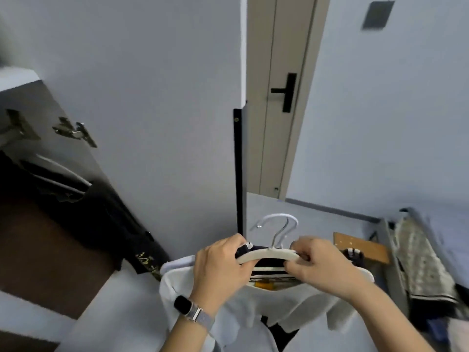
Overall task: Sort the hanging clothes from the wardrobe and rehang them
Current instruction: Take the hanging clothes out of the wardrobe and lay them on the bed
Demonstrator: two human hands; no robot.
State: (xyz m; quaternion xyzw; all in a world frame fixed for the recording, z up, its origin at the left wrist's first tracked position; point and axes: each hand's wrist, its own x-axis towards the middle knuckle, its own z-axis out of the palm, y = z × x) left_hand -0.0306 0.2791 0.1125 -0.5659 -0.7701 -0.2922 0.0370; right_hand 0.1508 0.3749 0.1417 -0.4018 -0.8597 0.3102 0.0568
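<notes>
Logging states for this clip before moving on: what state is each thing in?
Wardrobe door: open.
Room door: shut.
Hanger: off the rail, held by both hands.
White garment: draped under the hanger.
Left hand: gripping hanger.
Right hand: pinching hanger.
Dark clothes: hanging in wardrobe.

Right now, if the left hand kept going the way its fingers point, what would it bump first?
Probably the right hand. The left hand grips the hanger with fingers pointing right along it, and the right hand holds the other end. Depth is hard to judge.
</notes>
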